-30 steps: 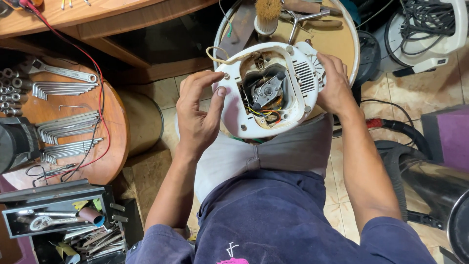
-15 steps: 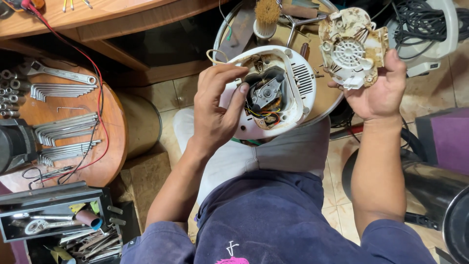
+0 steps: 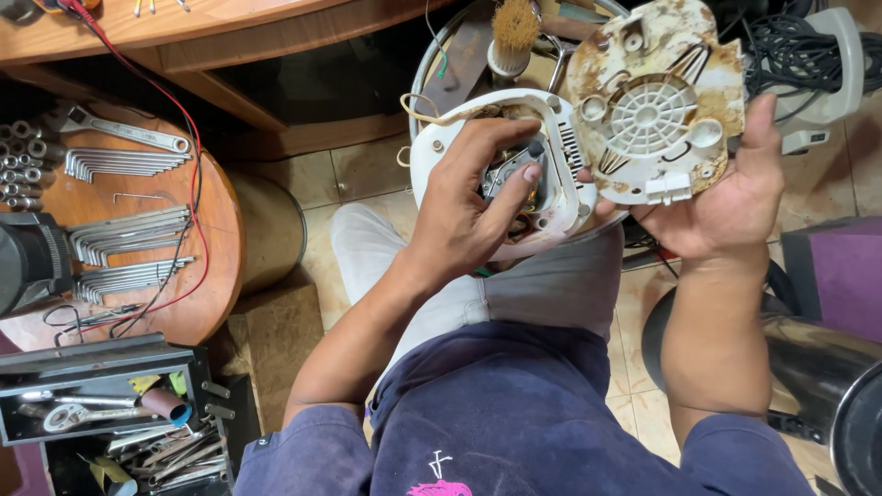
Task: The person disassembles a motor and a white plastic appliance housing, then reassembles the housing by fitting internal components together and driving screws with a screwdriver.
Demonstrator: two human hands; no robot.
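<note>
A white plastic appliance housing [image 3: 441,152] rests on my lap, opened up so its motor and wiring show. My left hand [image 3: 469,211] lies over the opening with its fingers on the motor parts inside. My right hand [image 3: 730,197] holds a round, stained white base cover [image 3: 652,101] with a vent grille in its middle, lifted up to the right of the housing, inner face toward me.
A round wooden stool [image 3: 197,303] at left carries rows of hex keys, sockets and a spanner, crossed by a red wire. A metal toolbox [image 3: 101,404] sits lower left. Behind the housing are a brush [image 3: 512,37] and coiled black cables [image 3: 790,41]. A dark metal pot [image 3: 827,386] stands at right.
My right hand lifted the base cover off the housing and moved it up to the right. My left hand shifted from the housing's side onto the exposed motor.
</note>
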